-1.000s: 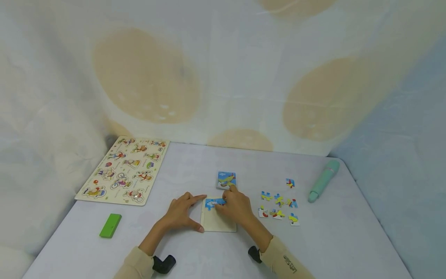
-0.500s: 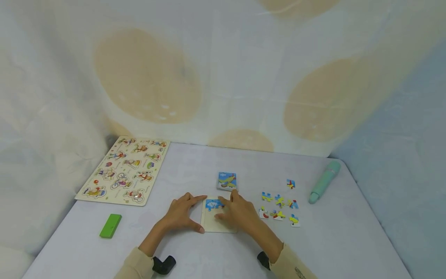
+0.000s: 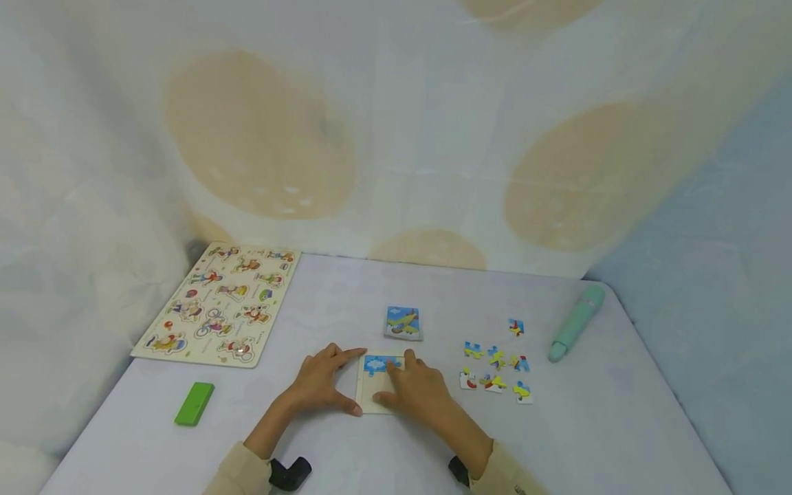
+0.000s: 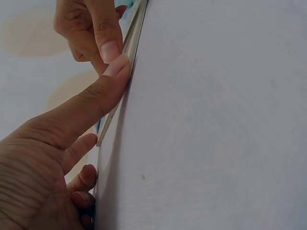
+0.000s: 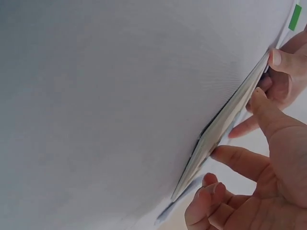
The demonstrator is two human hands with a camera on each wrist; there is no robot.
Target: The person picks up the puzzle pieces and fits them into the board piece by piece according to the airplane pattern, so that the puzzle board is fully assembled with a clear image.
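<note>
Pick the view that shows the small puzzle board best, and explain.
The head view: it shows the puzzle board from above with blue pieces, though the right hand covers part. Both wrist views show it nearly edge-on.

White table (image 3: 594, 426), puzzle tray (image 3: 366, 386), plane picture (image 3: 403, 322), loose pieces (image 3: 496, 358), figure board (image 3: 218, 306), block (image 3: 194, 404), cylinder (image 3: 577, 324)

The right hand (image 5: 271, 175) touches a thin pale board (image 5: 218, 127); the left hand (image 5: 291, 76), its far end; a green block (image 5: 295, 17) lies beyond.
</note>
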